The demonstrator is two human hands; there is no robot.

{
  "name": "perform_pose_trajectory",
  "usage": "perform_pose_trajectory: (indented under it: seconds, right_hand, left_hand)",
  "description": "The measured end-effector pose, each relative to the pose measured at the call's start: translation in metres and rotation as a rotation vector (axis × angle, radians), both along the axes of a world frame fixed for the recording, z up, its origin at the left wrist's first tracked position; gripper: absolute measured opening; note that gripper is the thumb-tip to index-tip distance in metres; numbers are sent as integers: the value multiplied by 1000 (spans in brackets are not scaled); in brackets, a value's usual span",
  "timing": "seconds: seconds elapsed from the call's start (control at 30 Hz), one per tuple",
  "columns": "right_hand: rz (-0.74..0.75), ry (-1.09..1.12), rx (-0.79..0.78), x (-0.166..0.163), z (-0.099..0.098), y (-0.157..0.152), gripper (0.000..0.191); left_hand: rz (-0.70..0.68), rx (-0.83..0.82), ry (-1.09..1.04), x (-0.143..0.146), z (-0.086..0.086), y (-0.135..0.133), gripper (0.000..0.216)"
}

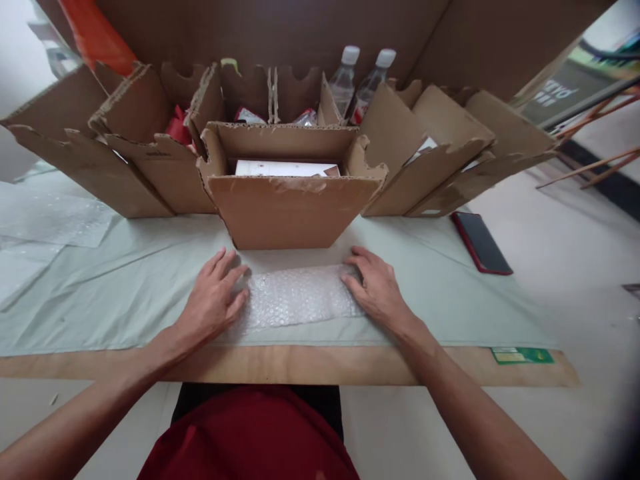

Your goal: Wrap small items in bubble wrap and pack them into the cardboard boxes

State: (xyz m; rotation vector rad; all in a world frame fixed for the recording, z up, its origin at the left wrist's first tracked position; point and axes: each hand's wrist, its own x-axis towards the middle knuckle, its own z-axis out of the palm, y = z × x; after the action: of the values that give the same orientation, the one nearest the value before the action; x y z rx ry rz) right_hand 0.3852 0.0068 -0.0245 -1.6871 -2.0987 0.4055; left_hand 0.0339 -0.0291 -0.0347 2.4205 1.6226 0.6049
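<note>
A folded piece of bubble wrap [300,297] lies flat on the pale green cloth [425,293] in front of me. At its left edge rests my left hand [216,293], fingers apart and bent slightly. My right hand [374,287] touches the opposite end, its fingertips lying on the wrap. Neither hand grips it. Just beyond the wrap stands a low cardboard box [285,213], and a white box [285,168] shows inside it.
Cardboard bins [160,167] stand in a row behind, some holding packets and plastic bottles [369,80]. More bubble wrap sheets [50,213] lie at the left. A dark phone [483,243] is at the right, and a green packet [523,355] sits by the wooden front edge [300,365].
</note>
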Motion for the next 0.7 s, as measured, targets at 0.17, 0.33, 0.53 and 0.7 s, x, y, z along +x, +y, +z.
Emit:
perform_pose_trajectory:
  seconds: [0.17, 0.33, 0.53, 0.7]
  right_hand:
    - [-19, 121, 22, -3, 7, -6, 13]
    - [-81, 268, 70, 16, 29, -12, 21]
    - [-43, 203, 126, 34, 60, 30, 41]
    - [14, 191, 286, 40, 58, 25, 46]
  left_hand:
    - [-8, -24, 12, 7, 5, 3, 16]
    - [26, -316, -189, 27, 34, -19, 34]
    - [23, -790, -806, 80, 50, -37, 78]
    - [51, -1170, -1102, 102, 40, -45, 94]
